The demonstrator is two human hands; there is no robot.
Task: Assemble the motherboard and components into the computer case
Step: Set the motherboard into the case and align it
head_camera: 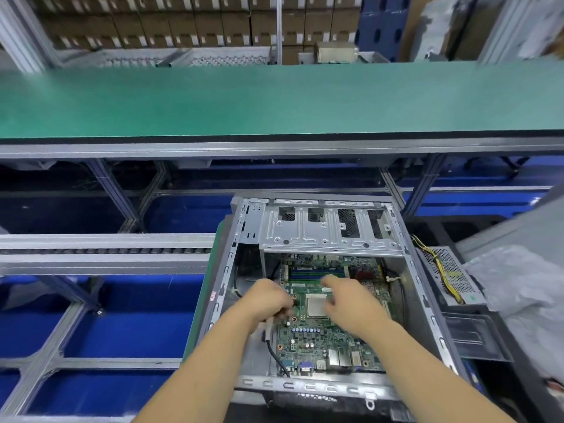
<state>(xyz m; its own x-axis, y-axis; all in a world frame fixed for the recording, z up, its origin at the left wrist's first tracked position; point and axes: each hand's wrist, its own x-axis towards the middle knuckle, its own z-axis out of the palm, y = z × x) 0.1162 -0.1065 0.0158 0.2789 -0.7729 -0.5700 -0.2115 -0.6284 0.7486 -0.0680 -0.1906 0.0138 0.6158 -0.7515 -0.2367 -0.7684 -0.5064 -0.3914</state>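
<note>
An open grey computer case (427, 303) lies in front of me, with a metal drive cage (323, 233) across its far end. A green motherboard (317, 340) sits inside on the case floor, its silver CPU (316, 305) in the middle and rear ports toward me. My left hand (268, 300) is over the board's left edge, fingers curled around something small; a black cable (274, 355) with a grey plug hangs just below it. My right hand (348, 300) hovers over the board right of the CPU, fingers loosely bent, nothing visible in it.
A power supply (448, 273) with yellow wires lies right of the case, beside crumpled plastic wrap (518, 285). A green conveyor belt (274, 99) runs across the far side. A roller rail (106, 251) and blue bins (122, 331) are at left.
</note>
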